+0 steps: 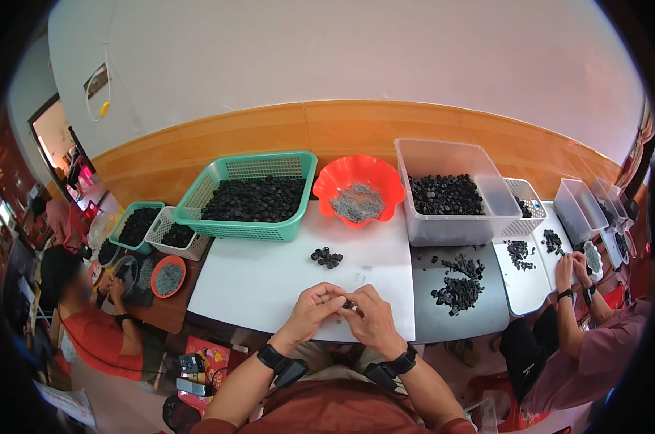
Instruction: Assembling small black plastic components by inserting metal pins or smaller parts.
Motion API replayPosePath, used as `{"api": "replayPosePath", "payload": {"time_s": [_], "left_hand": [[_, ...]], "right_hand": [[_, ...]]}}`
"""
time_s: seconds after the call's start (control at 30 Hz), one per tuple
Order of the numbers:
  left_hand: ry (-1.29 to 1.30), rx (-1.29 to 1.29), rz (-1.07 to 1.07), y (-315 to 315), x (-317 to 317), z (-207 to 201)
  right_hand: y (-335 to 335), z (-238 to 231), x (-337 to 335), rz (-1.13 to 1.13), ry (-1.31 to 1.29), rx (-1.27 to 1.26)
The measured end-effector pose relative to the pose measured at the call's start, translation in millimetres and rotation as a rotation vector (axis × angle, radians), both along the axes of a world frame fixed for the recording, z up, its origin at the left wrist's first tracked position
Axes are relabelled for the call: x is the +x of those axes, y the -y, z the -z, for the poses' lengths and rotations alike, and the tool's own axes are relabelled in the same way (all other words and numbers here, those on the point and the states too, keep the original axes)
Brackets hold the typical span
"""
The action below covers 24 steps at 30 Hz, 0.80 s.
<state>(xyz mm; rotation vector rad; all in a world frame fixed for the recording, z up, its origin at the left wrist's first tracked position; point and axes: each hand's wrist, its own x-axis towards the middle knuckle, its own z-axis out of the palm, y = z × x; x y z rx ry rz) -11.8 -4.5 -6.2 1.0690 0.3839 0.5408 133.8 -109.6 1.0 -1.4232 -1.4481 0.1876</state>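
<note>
My left hand (316,307) and my right hand (375,317) meet above the near part of a white work surface (255,278). Between their fingertips is a small black part (348,304), pinched from both sides; its exact kind is too small to make out. Farther off on the white surface lies a small pile of black round parts (326,257). Beyond it stands a red scalloped bowl (329,173) holding thin silvery metal pieces (358,202). Left of the bowl is a green basket (190,211) filled with black parts.
A clear plastic bin (450,230) with black parts stands right of the bowl. Loose black parts (457,295) lie on a dark board (497,296). Co-workers sit at left (99,340) and right (595,347), their hands on small parts. A wall (342,58) rises behind.
</note>
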Motion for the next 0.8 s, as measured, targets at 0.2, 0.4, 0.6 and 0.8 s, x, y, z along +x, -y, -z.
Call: {"api": "replayPosePath", "payload": {"time_s": [0.2, 0.4, 0.6, 0.8], "left_hand": [[0.017, -0.014, 0.012, -2.3, -1.4, 3.2], [-0.001, 0.032, 0.022, -3.8, 0.7, 5.9], [0.012, 0.02, 0.017, -2.2, -0.1, 3.5], [0.007, 0.032, 0.028, -3.2, 0.2, 7.0]], "right_hand": [[-0.3, -3.3, -0.9, -0.007, -0.017, 0.01], [-1.0, 1.7, 1.2, 0.005, 0.047, 0.066], [0.6, -4.2, -2.8, 0.009, -0.01, 0.042], [-1.9, 2.8, 0.7, 0.034, 0.083, 0.097]]}}
